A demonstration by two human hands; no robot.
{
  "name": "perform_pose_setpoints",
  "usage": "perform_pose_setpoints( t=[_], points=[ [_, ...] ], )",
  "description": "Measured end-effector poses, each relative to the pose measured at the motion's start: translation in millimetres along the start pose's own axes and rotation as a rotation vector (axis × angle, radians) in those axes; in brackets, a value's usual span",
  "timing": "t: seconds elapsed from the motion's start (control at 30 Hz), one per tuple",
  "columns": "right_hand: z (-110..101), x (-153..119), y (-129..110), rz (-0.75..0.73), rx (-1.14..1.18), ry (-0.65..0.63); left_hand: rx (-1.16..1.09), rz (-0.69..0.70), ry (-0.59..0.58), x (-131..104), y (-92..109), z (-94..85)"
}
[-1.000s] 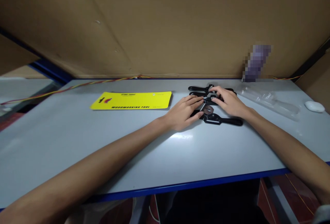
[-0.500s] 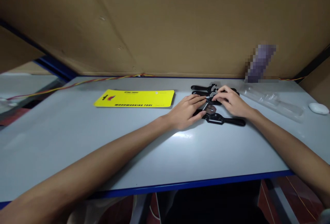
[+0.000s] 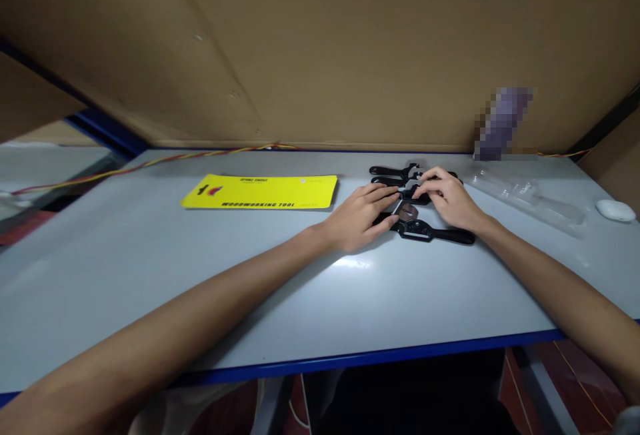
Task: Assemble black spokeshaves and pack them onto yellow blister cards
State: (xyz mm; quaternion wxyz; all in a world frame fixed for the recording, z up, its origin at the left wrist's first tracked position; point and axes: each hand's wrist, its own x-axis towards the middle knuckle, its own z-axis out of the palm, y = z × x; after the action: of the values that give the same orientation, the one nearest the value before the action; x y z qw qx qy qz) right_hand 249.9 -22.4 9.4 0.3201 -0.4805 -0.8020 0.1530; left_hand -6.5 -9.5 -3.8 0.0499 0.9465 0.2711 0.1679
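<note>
Black spokeshaves lie in a group right of centre on the table. My left hand (image 3: 357, 218) lies beside them, fingers stretched over the left handle of the middle spokeshave (image 3: 415, 196). Its thumb rests by the left end of the nearest spokeshave (image 3: 416, 229). A narrow pale metal strip (image 3: 398, 207) shows between that thumb and the fingers. My right hand (image 3: 450, 198) bends over the middle tool from the right, thumb and fingertips pinched at its metal part; what they grip is hidden. Behind lies the far spokeshave (image 3: 389, 171). A brown curved piece (image 3: 410, 212) sits above the nearest one.
A yellow card (image 3: 260, 191) printed "WOODWORKING TOOL" lies to the left. Clear plastic packaging (image 3: 533, 198) and a white rounded object (image 3: 615, 210) are at the right. A red and yellow cable (image 3: 165, 159) runs along the back edge, below a brown panel (image 3: 320, 55).
The view has shifted very slightly. Both hands and the spokeshaves keep nearly the same places, with my right fingertips still at the middle tool.
</note>
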Motion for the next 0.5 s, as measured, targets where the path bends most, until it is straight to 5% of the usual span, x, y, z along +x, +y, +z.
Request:
perform_pose_setpoints(
  t=[0.3, 0.5],
  points=[
    [6.3, 0.4, -1.7, 0.096, 0.024, 0.092, -0.012, 0.001, 0.006, 0.1, 1.1, -1.1],
    [2.9, 0.0, 0.7, -0.010, 0.191, 0.072, -0.015, -0.008, 0.009, -0.4, 0.0, 0.5]
  ],
)
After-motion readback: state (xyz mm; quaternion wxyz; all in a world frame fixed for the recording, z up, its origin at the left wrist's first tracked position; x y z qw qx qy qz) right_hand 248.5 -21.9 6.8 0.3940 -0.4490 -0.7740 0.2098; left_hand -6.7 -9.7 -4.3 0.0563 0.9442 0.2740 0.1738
